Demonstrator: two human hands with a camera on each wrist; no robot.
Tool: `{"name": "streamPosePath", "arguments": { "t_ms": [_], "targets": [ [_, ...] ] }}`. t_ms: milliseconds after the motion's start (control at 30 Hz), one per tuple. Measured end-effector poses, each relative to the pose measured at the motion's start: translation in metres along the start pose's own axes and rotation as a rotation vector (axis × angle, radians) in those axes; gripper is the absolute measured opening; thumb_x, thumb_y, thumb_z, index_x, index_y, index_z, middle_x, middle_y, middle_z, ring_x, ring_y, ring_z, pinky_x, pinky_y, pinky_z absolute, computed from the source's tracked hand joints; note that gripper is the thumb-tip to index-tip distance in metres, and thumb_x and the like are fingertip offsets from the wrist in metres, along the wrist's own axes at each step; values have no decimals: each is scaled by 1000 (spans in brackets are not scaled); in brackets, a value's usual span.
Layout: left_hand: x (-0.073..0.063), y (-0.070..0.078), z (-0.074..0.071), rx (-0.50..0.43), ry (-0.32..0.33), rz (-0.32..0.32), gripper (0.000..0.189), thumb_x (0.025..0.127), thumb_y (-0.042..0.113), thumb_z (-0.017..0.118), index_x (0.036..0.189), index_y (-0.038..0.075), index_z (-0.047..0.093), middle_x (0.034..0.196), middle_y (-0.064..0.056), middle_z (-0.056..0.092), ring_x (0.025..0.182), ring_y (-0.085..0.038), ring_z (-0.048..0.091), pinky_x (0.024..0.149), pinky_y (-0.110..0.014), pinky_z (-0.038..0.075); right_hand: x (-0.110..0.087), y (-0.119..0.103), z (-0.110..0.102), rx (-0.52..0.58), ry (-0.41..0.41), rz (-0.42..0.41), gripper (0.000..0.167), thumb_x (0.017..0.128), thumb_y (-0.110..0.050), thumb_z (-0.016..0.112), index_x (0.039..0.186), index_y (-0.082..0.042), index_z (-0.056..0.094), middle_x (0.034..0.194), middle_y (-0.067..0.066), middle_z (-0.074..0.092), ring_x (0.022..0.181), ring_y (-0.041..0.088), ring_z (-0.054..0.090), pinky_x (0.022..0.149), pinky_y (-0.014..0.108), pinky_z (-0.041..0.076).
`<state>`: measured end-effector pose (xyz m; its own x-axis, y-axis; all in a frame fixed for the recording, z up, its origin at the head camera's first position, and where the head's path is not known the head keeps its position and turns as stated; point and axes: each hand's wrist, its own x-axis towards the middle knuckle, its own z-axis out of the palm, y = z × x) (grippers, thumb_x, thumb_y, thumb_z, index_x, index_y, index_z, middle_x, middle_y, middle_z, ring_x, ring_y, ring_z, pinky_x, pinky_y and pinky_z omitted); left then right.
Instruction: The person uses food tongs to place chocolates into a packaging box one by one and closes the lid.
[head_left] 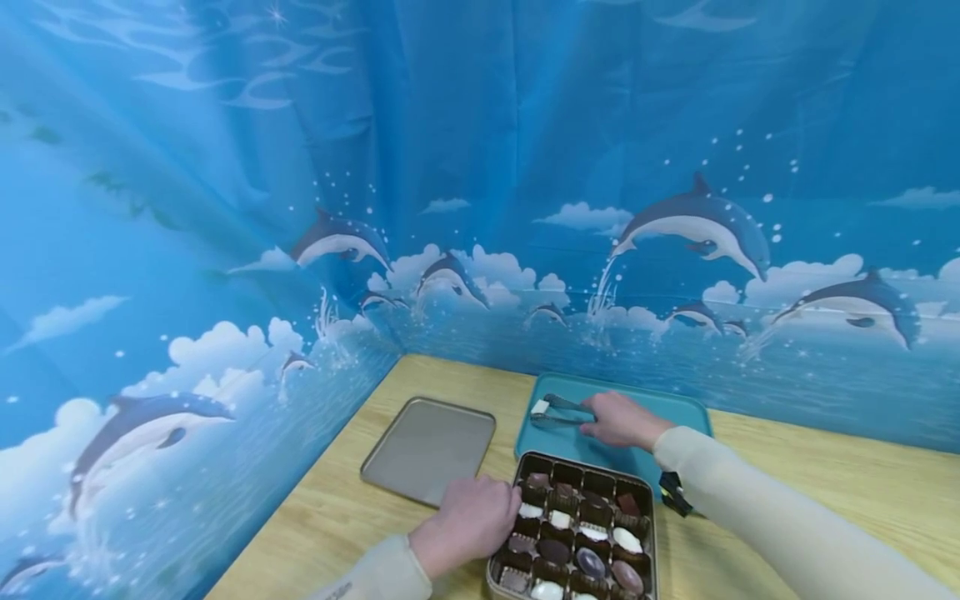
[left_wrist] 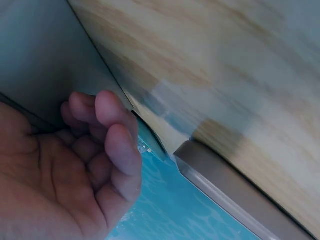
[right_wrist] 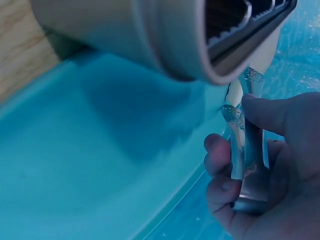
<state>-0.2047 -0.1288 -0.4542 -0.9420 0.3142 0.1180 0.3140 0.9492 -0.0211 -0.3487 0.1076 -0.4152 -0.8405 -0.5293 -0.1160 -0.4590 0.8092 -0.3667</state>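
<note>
My right hand point(head_left: 624, 421) grips small metal tongs point(head_left: 567, 405) over the blue tray point(head_left: 686, 406). A white chocolate point(head_left: 539, 407) sits between the tong tips. In the right wrist view the thumb and fingers wrap the tongs point(right_wrist: 254, 187), and the white piece point(right_wrist: 234, 93) shows at their far end. My left hand point(head_left: 472, 518) is at the left side of a square chocolate tin point(head_left: 653, 542). Its fingers point(left_wrist: 122, 150) are loosely curled beside the tin wall point(left_wrist: 40, 45) in the left wrist view. Dark, brown and white chocolates fill the tin's divided compartments.
A flat metallic lid point(head_left: 431, 446) lies on the wooden table point(head_left: 315, 533) left of the tin. The tin stands right at the tray's near edge. A blue dolphin-printed curtain point(head_left: 480, 167) rises behind and to the left of the table.
</note>
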Motion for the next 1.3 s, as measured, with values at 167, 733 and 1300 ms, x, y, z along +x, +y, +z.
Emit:
{"name": "streamPosePath", "arguments": {
  "t_ms": [167,733,1300],
  "targets": [
    [0,0,-1,-6,4,0,50,106,35,42,69,12,65,66,-6,65,58,-24,62,47,-39,47,3,-2,0,20,14,-1,45,97,-16,67,136,4,58,141,22,58,88,36,69,85,47,55],
    [-2,2,-1,-34,-1,-18,50,106,35,42,67,12,64,65,-7,65,57,-24,62,47,-39,48,-24,-12,-10,34,99,-12,42,99,-15,63,138,0,58,103,19,72,49,12,46,64,35,48],
    [-2,1,-6,-60,-47,-8,47,107,34,42,70,13,63,62,-3,59,54,-19,57,47,-35,47,-115,-42,-23,-28,164,-159,43,96,-22,68,135,-6,62,76,-6,63,51,5,38,54,24,37]
  ]
}}
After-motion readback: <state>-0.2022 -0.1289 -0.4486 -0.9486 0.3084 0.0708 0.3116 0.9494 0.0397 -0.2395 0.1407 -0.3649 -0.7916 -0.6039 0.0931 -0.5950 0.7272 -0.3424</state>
